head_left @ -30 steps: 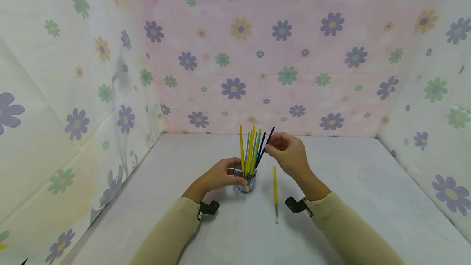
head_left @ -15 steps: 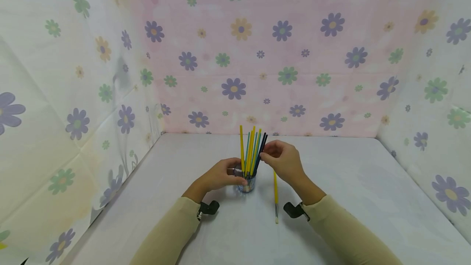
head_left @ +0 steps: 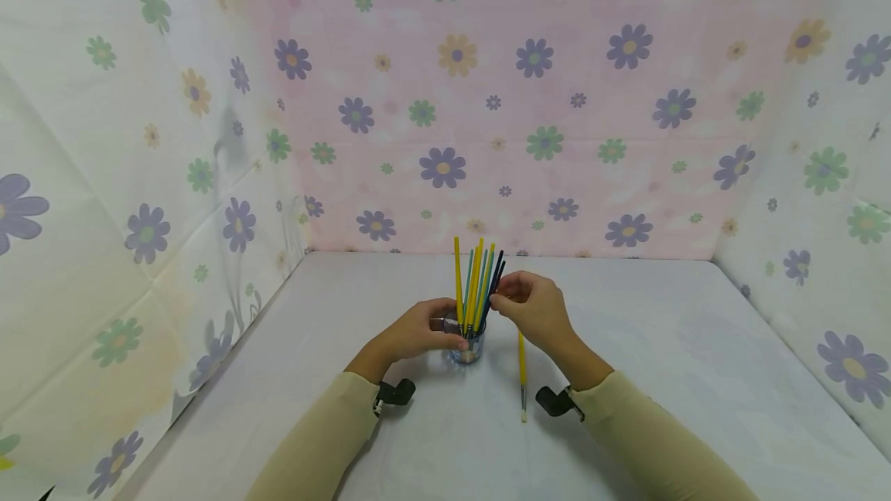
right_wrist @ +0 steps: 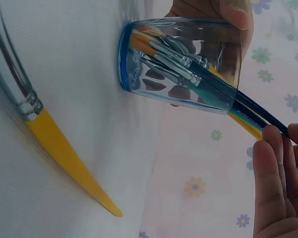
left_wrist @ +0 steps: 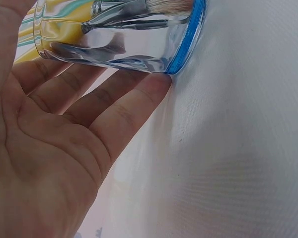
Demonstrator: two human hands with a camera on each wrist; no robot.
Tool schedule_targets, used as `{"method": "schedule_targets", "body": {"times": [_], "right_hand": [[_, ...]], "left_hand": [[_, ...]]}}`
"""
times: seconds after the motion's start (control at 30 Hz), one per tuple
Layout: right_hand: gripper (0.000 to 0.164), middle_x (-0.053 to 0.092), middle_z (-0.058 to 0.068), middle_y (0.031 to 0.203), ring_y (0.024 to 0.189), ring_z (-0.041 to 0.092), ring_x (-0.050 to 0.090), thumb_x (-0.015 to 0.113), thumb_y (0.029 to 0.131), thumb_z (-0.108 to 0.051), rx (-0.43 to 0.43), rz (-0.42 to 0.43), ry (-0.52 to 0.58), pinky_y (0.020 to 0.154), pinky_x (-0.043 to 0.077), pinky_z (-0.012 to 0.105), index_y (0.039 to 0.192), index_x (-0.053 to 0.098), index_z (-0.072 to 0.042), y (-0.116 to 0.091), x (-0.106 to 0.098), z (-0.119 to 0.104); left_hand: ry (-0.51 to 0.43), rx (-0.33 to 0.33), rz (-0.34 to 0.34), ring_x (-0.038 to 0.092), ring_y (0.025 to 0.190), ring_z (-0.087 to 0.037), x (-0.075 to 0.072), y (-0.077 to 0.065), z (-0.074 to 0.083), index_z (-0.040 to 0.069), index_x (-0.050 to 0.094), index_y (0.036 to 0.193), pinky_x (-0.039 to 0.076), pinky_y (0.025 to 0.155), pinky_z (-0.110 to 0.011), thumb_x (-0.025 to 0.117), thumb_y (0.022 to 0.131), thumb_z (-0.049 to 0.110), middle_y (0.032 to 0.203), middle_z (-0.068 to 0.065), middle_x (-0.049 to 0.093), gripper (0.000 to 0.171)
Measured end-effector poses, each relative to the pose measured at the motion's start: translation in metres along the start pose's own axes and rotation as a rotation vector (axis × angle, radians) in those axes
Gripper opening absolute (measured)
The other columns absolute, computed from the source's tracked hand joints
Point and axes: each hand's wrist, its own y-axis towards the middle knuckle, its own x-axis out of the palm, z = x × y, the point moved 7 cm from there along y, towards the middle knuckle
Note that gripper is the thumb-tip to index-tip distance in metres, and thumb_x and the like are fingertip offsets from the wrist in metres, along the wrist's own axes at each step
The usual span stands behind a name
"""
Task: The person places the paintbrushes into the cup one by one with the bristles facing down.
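Note:
A clear glass [head_left: 469, 349] with a blue base stands mid-table and holds several yellow, teal and dark brushes [head_left: 476, 278], handles up. My left hand [head_left: 437, 331] grips the glass from the left; in the left wrist view its fingers [left_wrist: 114, 106] lie along the glass [left_wrist: 119, 34]. My right hand [head_left: 503, 294] pinches the upper handle of a dark blue brush [head_left: 496, 275] that stands in the glass. In the right wrist view, the right fingertips [right_wrist: 274, 148] touch that brush [right_wrist: 256, 115], whose bristle end is inside the glass [right_wrist: 179, 64].
One yellow brush [head_left: 520, 366] lies on the white table [head_left: 661, 331] just right of the glass, bristles toward me; it also shows as the yellow brush [right_wrist: 64, 153] in the right wrist view. Flowered cloth walls [head_left: 445, 99] close in the left, back and right sides.
My right hand has moved left and slightly down with the dark blue brush, bringing it from a rightward lean to nearly upright among the others. The left hand and glass have stayed put.

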Motion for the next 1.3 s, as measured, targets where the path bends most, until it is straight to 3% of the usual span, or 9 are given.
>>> {"method": "schedule_targets", "body": {"times": [0.33,0.57,0.77,0.9,1.1,1.3], "right_hand": [[0.018,0.077,0.004,0.097,0.090,0.025,0.076,0.079,0.092,-0.019,0.016,-0.001,0.000,0.075,0.063,0.029,0.106,0.072,-0.010,-0.001,0.000,0.003],[0.022,0.076,0.004,0.098,0.087,0.018,0.075,0.078,0.093,-0.022,0.036,0.022,-0.032,0.077,0.063,0.030,0.110,0.072,-0.011,0.000,-0.007,0.008],[0.023,0.075,0.005,0.100,0.092,0.028,0.076,0.077,0.093,-0.024,0.069,0.037,-0.019,0.078,0.063,0.033,0.111,0.072,-0.012,0.004,-0.016,0.015],[0.023,0.075,0.007,0.102,0.093,0.028,0.077,0.076,0.094,-0.024,0.096,0.036,-0.011,0.077,0.064,0.032,0.112,0.071,-0.011,0.006,-0.020,0.024],[0.026,0.076,0.010,0.105,0.090,0.021,0.076,0.078,0.093,-0.023,0.176,0.025,0.022,0.079,0.064,0.035,0.113,0.071,-0.008,0.011,-0.024,0.040],[0.030,0.076,0.011,0.107,0.092,0.022,0.077,0.078,0.094,-0.025,0.288,0.015,0.021,0.078,0.064,0.031,0.116,0.070,-0.007,0.013,-0.027,0.054]], "left_hand": [[0.002,-0.015,0.004,0.065,0.124,-0.018,0.000,-0.001,0.001,0.025,0.057,0.144,0.048,0.113,-0.047,0.089,0.081,0.041,0.132,0.007,0.068,0.073],[0.010,-0.032,0.015,0.066,0.123,-0.019,0.000,-0.001,0.000,0.026,0.056,0.145,0.048,0.113,-0.048,0.089,0.080,0.044,0.132,0.007,0.068,0.075],[0.014,-0.028,0.018,0.066,0.123,-0.019,0.000,-0.001,0.001,0.024,0.057,0.144,0.048,0.113,-0.048,0.090,0.079,0.043,0.131,0.006,0.068,0.075],[0.019,-0.024,0.019,0.067,0.122,-0.018,0.000,0.000,0.000,0.024,0.057,0.143,0.048,0.112,-0.047,0.090,0.079,0.043,0.130,0.006,0.068,0.075],[0.013,-0.005,0.013,0.067,0.121,-0.017,0.000,-0.001,0.001,0.023,0.057,0.143,0.050,0.111,-0.045,0.090,0.079,0.043,0.130,0.005,0.068,0.074],[0.021,0.001,0.012,0.067,0.121,-0.016,-0.001,0.000,0.000,0.022,0.057,0.142,0.050,0.110,-0.045,0.090,0.079,0.043,0.129,0.005,0.068,0.073]]}}
